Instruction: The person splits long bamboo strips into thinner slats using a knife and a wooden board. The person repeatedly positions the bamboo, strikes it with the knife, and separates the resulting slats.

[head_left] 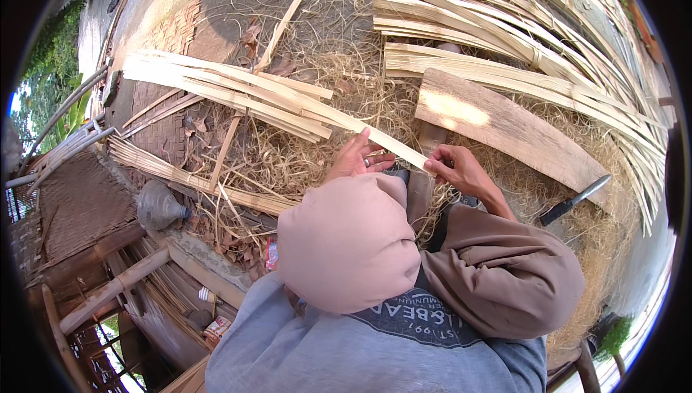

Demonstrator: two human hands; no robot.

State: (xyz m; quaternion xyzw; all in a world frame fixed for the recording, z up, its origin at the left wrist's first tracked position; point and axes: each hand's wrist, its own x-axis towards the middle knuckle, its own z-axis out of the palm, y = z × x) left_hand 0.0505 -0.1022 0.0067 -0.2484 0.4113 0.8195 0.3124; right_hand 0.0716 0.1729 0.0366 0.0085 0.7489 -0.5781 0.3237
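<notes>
A long, pale flat bamboo strip (393,145) slants down to the right in front of my raised knees. My right hand (458,170) pinches its near end between thumb and fingers. Beside the strip, my left hand (358,157) is half spread, with a ring on one finger. One of its digits overlaps the strip's edge, while the others hang loose just below it. Further along, the strip runs over a fan of similar pale strips (216,87) on the ground to the left. Under the strip, between my hands, stands a narrow wooden piece (419,195).
A curved wooden plank (497,123) lies right, with a black-handled knife (575,200) at its near edge. Bundles of strips (497,33) spread at far right. Curly shavings (339,61) litter the ground. A plastic jug (160,206) and more strips (194,177) lie left.
</notes>
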